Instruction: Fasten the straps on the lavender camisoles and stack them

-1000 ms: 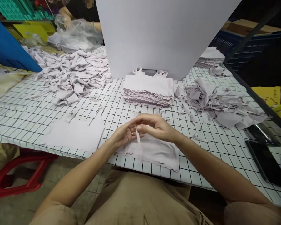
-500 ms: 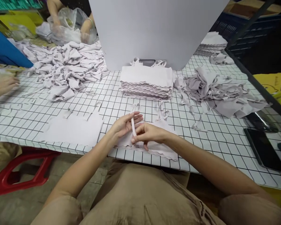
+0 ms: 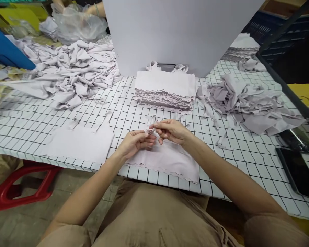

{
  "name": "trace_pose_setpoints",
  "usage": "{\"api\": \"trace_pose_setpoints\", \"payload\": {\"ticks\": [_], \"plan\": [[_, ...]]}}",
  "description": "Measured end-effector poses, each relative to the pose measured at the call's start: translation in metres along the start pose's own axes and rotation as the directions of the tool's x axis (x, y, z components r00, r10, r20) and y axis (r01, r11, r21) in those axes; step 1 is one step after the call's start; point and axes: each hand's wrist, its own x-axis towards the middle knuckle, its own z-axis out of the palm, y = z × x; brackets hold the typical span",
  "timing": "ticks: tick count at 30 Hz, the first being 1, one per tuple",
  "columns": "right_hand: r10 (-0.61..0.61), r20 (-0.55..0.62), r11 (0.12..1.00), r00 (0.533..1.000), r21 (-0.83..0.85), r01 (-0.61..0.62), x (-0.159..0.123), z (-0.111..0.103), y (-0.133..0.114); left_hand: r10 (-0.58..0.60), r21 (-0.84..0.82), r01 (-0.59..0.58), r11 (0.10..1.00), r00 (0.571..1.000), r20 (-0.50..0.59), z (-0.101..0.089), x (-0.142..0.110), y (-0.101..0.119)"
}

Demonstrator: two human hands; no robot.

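Observation:
A pale lavender strappy top (image 3: pixel 167 159) lies on the grid-patterned cloth in front of me, its wavy hem towards me. My left hand (image 3: pixel 136 143) pinches a thin strap (image 3: pixel 149 130) of it between thumb and fingers. Close beside, at the strap's other part, my right hand (image 3: pixel 173 131) has thumb and forefinger pressed together on it. The strap is partly hidden by the fingers. Left of my hands another strappy top (image 3: pixel 79 141) lies flat, straps pointing away from me. Beyond my hands sits a neat stack of folded tops (image 3: pixel 164 85).
A loose heap of pale garments (image 3: pixel 79 68) lies at the back left, a crumpled pile (image 3: pixel 247 103) at the right. A grey upright board (image 3: pixel 180 37) stands behind the stack. A phone (image 3: pixel 296 171) rests at the right edge. Another person's arm (image 3: pixel 99 9) is over a plastic bag (image 3: pixel 79 27).
My right hand has moved up and away from me, bringing the strap level with my left fingertips. At far left, another person's hand has gone from view and a garment is being pulled, blurred.

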Motion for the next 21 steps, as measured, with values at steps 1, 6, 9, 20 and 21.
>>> {"api": "trace_pose_setpoints", "payload": {"ticks": [1, 6, 9, 20, 21], "plan": [[-0.013, 0.002, 1.000, 1.000, 0.013, 0.013, 0.000, 0.001, 0.000, 0.032, 0.038, -0.031, 0.999, 0.999, -0.027, 0.000, 0.001, -0.002], [-0.112, -0.032, 0.994, 0.993, 0.008, 0.112, -0.002, 0.002, -0.009, 0.086, 0.055, -0.083, 0.995, 0.994, -0.061, -0.002, 0.007, -0.001], [-0.173, -0.083, 0.984, 0.981, -0.062, 0.168, -0.001, -0.001, -0.018, 0.098, 0.009, -0.097, 0.995, 0.989, -0.106, -0.002, 0.011, 0.009], [-0.204, -0.098, 0.974, 0.974, -0.119, 0.192, 0.016, -0.001, -0.026, 0.168, 0.066, -0.167, 0.984, 0.985, -0.022, 0.013, 0.021, 0.017], [-0.202, -0.093, 0.973, 0.975, -0.136, 0.189, 0.015, -0.002, -0.025, 0.201, 0.087, -0.195, 0.977, 0.978, -0.060, 0.014, 0.021, 0.016]]}}
